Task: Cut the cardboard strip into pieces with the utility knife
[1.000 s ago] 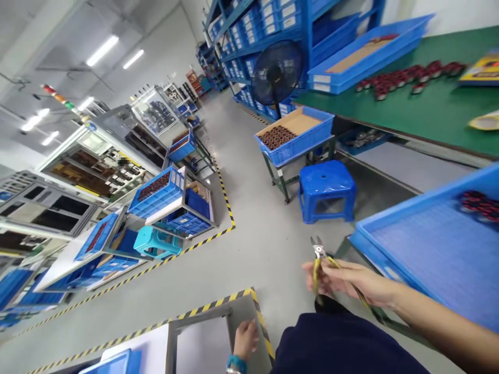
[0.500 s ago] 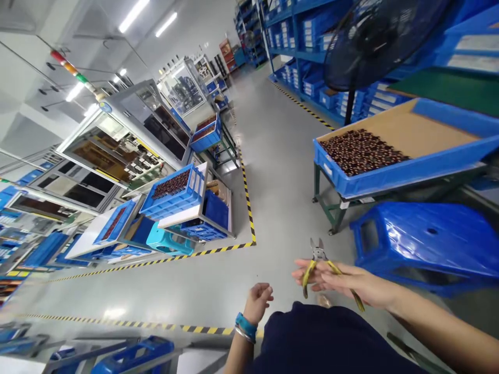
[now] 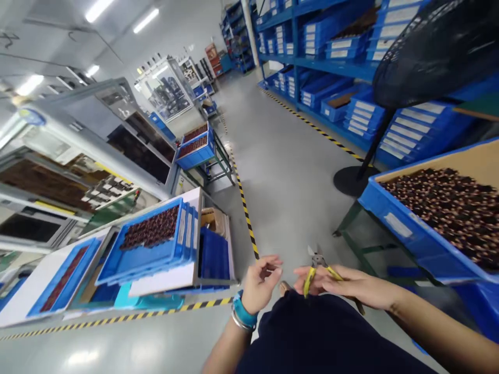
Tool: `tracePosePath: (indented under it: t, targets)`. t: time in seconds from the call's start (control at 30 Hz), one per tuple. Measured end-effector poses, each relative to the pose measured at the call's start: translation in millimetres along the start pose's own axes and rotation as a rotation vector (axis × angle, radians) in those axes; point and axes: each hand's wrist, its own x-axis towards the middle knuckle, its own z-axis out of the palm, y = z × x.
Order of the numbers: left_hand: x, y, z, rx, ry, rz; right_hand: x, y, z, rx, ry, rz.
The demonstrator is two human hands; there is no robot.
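A pair of diagonal cutters (image 3: pixel 318 260) with yellow handles lies in my right hand (image 3: pixel 349 283), low in the head view. Its jaws are spread and point away from me; the fingers run behind one handle and the thumb lies along the grip. To the left is my left hand (image 3: pixel 259 285), held in the air with loosely curled fingers and the thumb apart from them. Nothing shows in it. A blue-green band (image 3: pixel 245 310) and a silver bracelet circle the left wrist. Both hands are in front of my dark shirt, over the grey floor.
At right, a blue tray (image 3: pixel 397 223) of small dark parts rests on a green-framed stand, near a black fan (image 3: pixel 421 62). Stacked blue trays (image 3: pixel 183 236) stand on a white table at left. Yellow-black floor tape (image 3: pixel 246 213) edges the aisle; blue shelves (image 3: pixel 331 65) line the right.
The view has moved forward along the aisle; the left table and right tray look nearer. My left hand has risen and its fingers have loosened. The cutters stay in my right hand.
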Motion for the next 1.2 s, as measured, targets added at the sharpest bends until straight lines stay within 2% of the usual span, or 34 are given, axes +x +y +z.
tracePosePath:
  t: [0.1, 0.17, 0.23, 0.33, 0.4, 0.5, 0.63, 0.73, 0.87, 1.0, 1.2]
  targets:
    - [61.4, 49.4, -2.6, -0.053, -0.202, 0.086, 33.4, -32.7, -22.5, -0.056, 0.004, -0.032]
    - [101.1, 74.2, 0.2, -0.105, -0.290, 0.115, 53.1, -50.7, -42.2, -0.096, 0.014, -0.064]
    - [141.8, 89.5, 4.8, -0.157, -0.343, 0.101, 71.3, -63.3, -68.6, -0.138, 0.052, -0.087]
    - [206.8, 99.7, 13.3, -0.216, -0.407, 0.012, 96.8, -77.2, -120.1, -0.187, 0.116, -0.112]
    - [251.3, 105.0, 19.1, -0.228, -0.410, -0.037, 113.0, -89.3, -159.1, -0.225, 0.152, -0.119]
    - [314.8, 119.8, 26.1, -0.221, -0.322, -0.072, 136.6, -117.3, -216.6, -0.262, 0.189, -0.091]
    - [388.1, 148.2, 29.3, -0.213, -0.211, -0.105, 167.6, -162.3, -281.9, -0.272, 0.154, -0.031]
    - [439.6, 163.7, 27.0, -0.206, -0.179, -0.131, 191.7, -190.0, -325.0, -0.232, 0.117, -0.005]
    - [517.9, 170.8, 18.5, -0.202, -0.216, -0.141, 231.1, -216.6, -387.4, -0.151, 0.066, 0.019]
    - [611.2, 180.1, 3.0, -0.180, -0.267, -0.122, 281.5, -242.7, -454.2, -0.137, 0.082, 0.015]
    - [746.6, 218.2, -24.5, -0.183, -0.361, -0.152, 356.0, -296.8, -533.4, 0.012, 0.144, -0.038]
